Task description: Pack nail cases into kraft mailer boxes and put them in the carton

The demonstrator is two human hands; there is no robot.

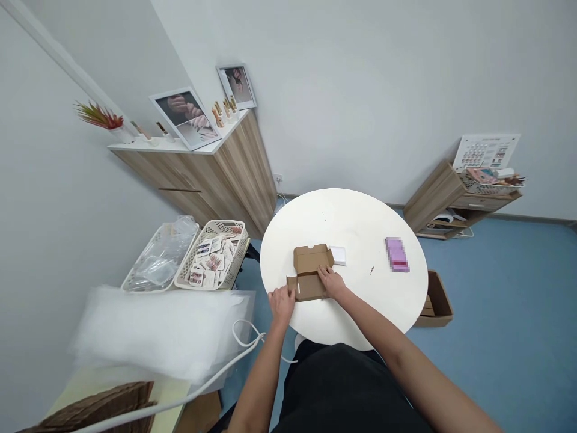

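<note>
An unfolded brown cardboard box (311,260) lies open on the round white table (360,216), its lid panel away from me. At the box's near left corner, my left hand (282,302) has its fingers closed on the side flap. My right hand (331,282) rests on the right side of the box near the fold, fingertips on the cardboard; its fingers look partly spread. Just behind the box's right flap sits a small white stack (338,255). Further right is a purple pack (396,255), blurred in the picture.
Left of the table stand a white basket of small packets (215,258) and a basket of clear plastic bags (160,258). White sheeting (166,331) and a white cable (202,394) are at the lower left. A brown carton (439,300) stands on the floor at the right.
</note>
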